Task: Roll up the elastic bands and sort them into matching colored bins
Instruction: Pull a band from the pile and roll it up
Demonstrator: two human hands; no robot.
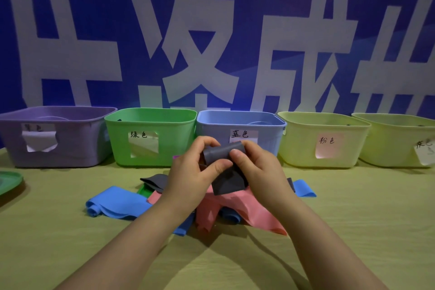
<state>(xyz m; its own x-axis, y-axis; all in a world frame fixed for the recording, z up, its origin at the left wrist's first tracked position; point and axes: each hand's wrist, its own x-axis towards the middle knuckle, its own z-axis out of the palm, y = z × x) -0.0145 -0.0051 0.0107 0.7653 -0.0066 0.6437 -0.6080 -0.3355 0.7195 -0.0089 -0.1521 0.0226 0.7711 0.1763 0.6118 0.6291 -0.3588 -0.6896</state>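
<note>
Over the tan surface (pixel 353 219), your left hand (pixel 188 172) and right hand (pixel 256 167) both pinch the partly rolled dark grey elastic band (pixel 229 182), just above the heap of blue and pink bands (pixel 256 214), whose middle your wrists hide. The label on the green plastic bin (pixel 117 139) reads 绿色, that on the blue plastic bin (pixel 211 129) 蓝色.

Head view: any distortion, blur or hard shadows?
Head view: wide-angle bowing warps the bin row, most at the purple bin and far-right bin; forearms cast dark shadows on the table; left hand, right hand and gray band look sharp.
</note>
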